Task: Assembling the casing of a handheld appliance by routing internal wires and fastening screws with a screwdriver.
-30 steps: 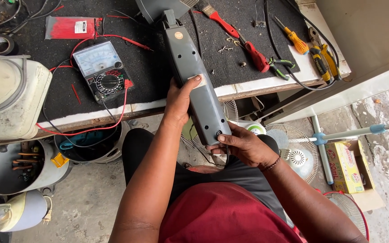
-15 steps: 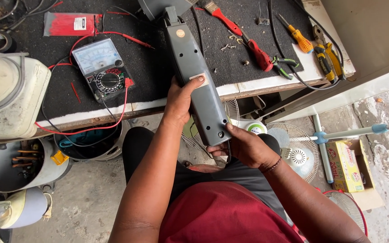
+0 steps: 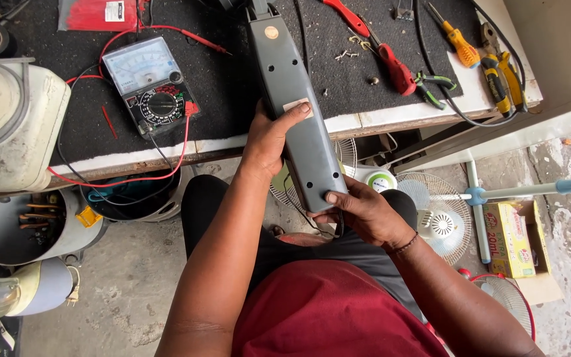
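Desk (image 3: 232,79) with a black mat carries a multimeter (image 3: 150,86) and screwdrivers. Across its front edge slants a long grey housing (image 3: 295,106). Left hand (image 3: 269,142) wraps its middle; right hand (image 3: 361,215) closes around its lower end, thumb on top.

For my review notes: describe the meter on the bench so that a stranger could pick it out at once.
Start at the black mat covering the workbench. Left of the long grey housing that both hands hold lies the analog multimeter. It alone has a pale needle scale above a round black dial, with red leads trailing off it.
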